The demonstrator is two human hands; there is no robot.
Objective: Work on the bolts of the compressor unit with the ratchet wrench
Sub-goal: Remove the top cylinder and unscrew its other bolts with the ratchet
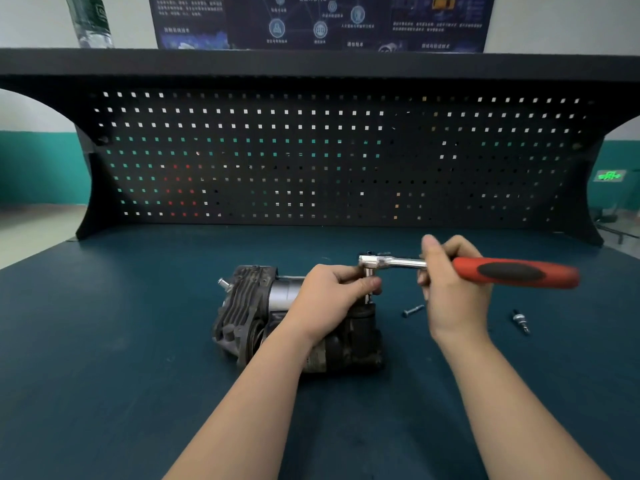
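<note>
The dark, finned compressor unit (242,306) lies on the blue bench top in the middle of the view. A ratchet wrench (391,262) with a chrome head and a red and black handle (512,271) stands on the unit's right end, its socket pointing down. My left hand (329,299) rests over the unit and pinches the socket just under the wrench head. My right hand (450,289) grips the wrench shank where it meets the red handle. The bolt under the socket is hidden by my left fingers.
A loose bolt (412,311) lies on the bench right of the unit, and a small threaded fitting (520,322) farther right. A black pegboard (329,157) closes the back of the bench. A plastic bottle (90,20) stands on the shelf above.
</note>
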